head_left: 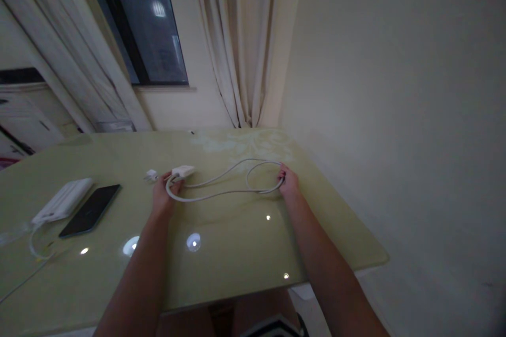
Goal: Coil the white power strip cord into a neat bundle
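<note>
A white cable (221,181) lies in loose loops on the glossy yellow-green table (221,253). One end joins a small white adapter block (182,171), with a white plug (151,175) just to its left. My left hand (164,192) is closed round the cable's left bend, right beside the adapter. My right hand (288,183) pinches the loop at the cable's right end. Both forearms reach over the table from the near edge.
A dark phone (90,209) lies face up at the left, beside a white power bank (63,200) with a thin white lead (35,250) trailing off. Curtains (241,42) and a dark window (146,21) stand behind the table; a plain wall (395,89) runs along its right edge.
</note>
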`<state>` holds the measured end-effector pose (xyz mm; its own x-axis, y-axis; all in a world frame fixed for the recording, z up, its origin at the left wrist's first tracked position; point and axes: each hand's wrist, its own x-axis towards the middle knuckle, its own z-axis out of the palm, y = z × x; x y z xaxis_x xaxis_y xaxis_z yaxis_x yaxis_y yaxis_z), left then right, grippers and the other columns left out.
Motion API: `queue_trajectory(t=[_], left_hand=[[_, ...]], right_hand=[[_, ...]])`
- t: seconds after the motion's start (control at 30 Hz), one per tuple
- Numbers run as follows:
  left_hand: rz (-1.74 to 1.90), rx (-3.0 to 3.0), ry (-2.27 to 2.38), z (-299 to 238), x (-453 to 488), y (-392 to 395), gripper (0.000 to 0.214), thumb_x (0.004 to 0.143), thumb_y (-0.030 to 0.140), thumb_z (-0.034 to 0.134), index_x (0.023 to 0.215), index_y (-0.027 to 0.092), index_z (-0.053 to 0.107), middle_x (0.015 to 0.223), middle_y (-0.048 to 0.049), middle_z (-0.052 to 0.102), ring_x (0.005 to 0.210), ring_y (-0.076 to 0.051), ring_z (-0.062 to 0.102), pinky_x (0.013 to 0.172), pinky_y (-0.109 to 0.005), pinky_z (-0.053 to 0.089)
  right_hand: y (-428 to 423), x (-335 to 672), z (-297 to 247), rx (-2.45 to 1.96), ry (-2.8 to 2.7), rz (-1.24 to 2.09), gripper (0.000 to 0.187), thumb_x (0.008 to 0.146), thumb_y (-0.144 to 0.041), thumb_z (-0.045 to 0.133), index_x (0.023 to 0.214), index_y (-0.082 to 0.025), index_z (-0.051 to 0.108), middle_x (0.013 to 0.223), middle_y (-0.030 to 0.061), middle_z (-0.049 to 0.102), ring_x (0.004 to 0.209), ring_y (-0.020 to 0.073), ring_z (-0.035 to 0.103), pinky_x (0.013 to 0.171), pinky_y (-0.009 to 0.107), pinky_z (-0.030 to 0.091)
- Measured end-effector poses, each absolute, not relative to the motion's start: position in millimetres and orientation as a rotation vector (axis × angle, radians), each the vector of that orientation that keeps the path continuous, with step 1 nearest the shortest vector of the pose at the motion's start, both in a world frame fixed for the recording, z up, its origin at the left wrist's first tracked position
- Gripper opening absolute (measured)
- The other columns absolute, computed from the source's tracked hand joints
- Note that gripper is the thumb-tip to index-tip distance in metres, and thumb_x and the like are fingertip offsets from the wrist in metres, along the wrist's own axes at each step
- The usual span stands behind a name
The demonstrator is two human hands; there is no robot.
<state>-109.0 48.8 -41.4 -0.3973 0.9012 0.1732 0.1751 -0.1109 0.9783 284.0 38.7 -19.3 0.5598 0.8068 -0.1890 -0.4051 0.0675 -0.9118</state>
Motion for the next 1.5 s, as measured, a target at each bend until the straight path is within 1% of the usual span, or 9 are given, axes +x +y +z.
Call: queue_trajectory(t=[0.17, 0.33, 0.47, 0.6, 0.7, 0.83, 1.07, 1.27, 1.5], left_hand=[[1.631, 0.883, 1.758, -35, -118, 54, 0.018, 0.083, 0.025, 0.057, 0.099, 0.019, 0.061, 0.091, -0.0081, 0.067, 0.085, -0.022, 0.07, 0.079, -0.039, 0.061], [1.613, 1.514, 2.098, -19, -90, 34, 0.031, 0.09, 0.031, 0.049, 0.113, 0.017, 0.064, 0.114, -0.0132, 0.068, 0.116, -0.03, 0.062, 0.109, -0.051, 0.046], [1.308, 2.221, 1.646, -16, -29, -1, 0.039, 0.101, 0.041, 0.042, 0.124, 0.018, 0.062, 0.125, -0.0136, 0.068, 0.12, -0.026, 0.061, 0.11, -0.043, 0.044], [0.811, 2.648, 1.243, -25, 21, -16, 0.047, 0.098, 0.047, 0.055, 0.138, 0.023, 0.058, 0.137, -0.0121, 0.064, 0.129, -0.028, 0.056, 0.112, -0.043, 0.04], [0.61, 2.745, 1.167, -28, 29, 0, 0.028, 0.102, 0.034, 0.05, 0.117, 0.024, 0.07, 0.122, -0.0102, 0.07, 0.118, -0.026, 0.06, 0.106, -0.042, 0.042], [0.678, 2.556, 1.439, -30, 19, 27, 0.034, 0.104, 0.025, 0.037, 0.101, 0.019, 0.071, 0.097, -0.01, 0.072, 0.099, -0.025, 0.063, 0.092, -0.04, 0.048], [0.799, 2.773, 1.218, -36, 25, 8, 0.048, 0.096, 0.056, 0.058, 0.135, 0.028, 0.061, 0.144, -0.0111, 0.058, 0.132, -0.031, 0.051, 0.11, -0.049, 0.038], [0.727, 2.813, 1.211, -29, 32, 3, 0.028, 0.103, 0.044, 0.048, 0.099, 0.021, 0.065, 0.096, -0.0068, 0.071, 0.098, -0.024, 0.065, 0.099, -0.042, 0.042], [0.993, 2.801, 1.485, -27, 34, 4, 0.031, 0.107, 0.034, 0.035, 0.093, 0.02, 0.059, 0.084, -0.0077, 0.069, 0.084, -0.023, 0.064, 0.084, -0.037, 0.042]], right_hand=[[41, 283, -20, -1.072, -0.257, 0.953, 0.01, 0.078, -0.018, 0.069, 0.083, -0.017, 0.06, 0.05, -0.0136, 0.036, 0.039, 0.0028, 0.035, 0.038, 0.012, 0.031], [41, 261, -22, -1.01, -0.176, 0.909, 0.015, 0.081, -0.026, 0.065, 0.093, -0.018, 0.061, 0.053, -0.0121, 0.041, 0.04, 0.0045, 0.04, 0.038, 0.014, 0.033], [40, 241, -25, -0.972, -0.162, 0.916, 0.021, 0.082, -0.03, 0.063, 0.099, -0.018, 0.062, 0.053, -0.012, 0.041, 0.04, 0.0051, 0.04, 0.038, 0.015, 0.031], [37, 231, -24, -0.934, -0.181, 1.006, 0.023, 0.08, -0.031, 0.065, 0.099, -0.017, 0.064, 0.052, -0.0116, 0.042, 0.039, 0.0057, 0.041, 0.037, 0.015, 0.032], [33, 234, -19, -0.91, -0.203, 1.079, 0.021, 0.078, -0.027, 0.066, 0.095, -0.016, 0.067, 0.053, -0.0093, 0.05, 0.041, 0.0061, 0.047, 0.04, 0.016, 0.039], [29, 241, -13, -0.879, -0.211, 1.179, 0.016, 0.074, -0.017, 0.068, 0.09, -0.015, 0.07, 0.067, -0.0035, 0.067, 0.051, 0.0072, 0.06, 0.048, 0.016, 0.05], [29, 235, -12, -0.707, -0.278, 1.212, 0.021, 0.072, -0.013, 0.078, 0.092, -0.018, 0.074, 0.078, -0.0006, 0.076, 0.067, 0.0103, 0.071, 0.062, 0.017, 0.058], [23, 225, -13, -0.664, -0.304, 1.279, 0.027, 0.071, -0.019, 0.082, 0.097, -0.021, 0.073, 0.087, -0.0001, 0.078, 0.076, 0.0117, 0.072, 0.065, 0.019, 0.057], [8, 207, -9, -0.866, -0.714, 1.265, 0.036, 0.065, -0.043, 0.088, 0.088, -0.02, 0.073, 0.081, -0.0004, 0.072, 0.067, 0.0099, 0.063, 0.054, 0.017, 0.044]])
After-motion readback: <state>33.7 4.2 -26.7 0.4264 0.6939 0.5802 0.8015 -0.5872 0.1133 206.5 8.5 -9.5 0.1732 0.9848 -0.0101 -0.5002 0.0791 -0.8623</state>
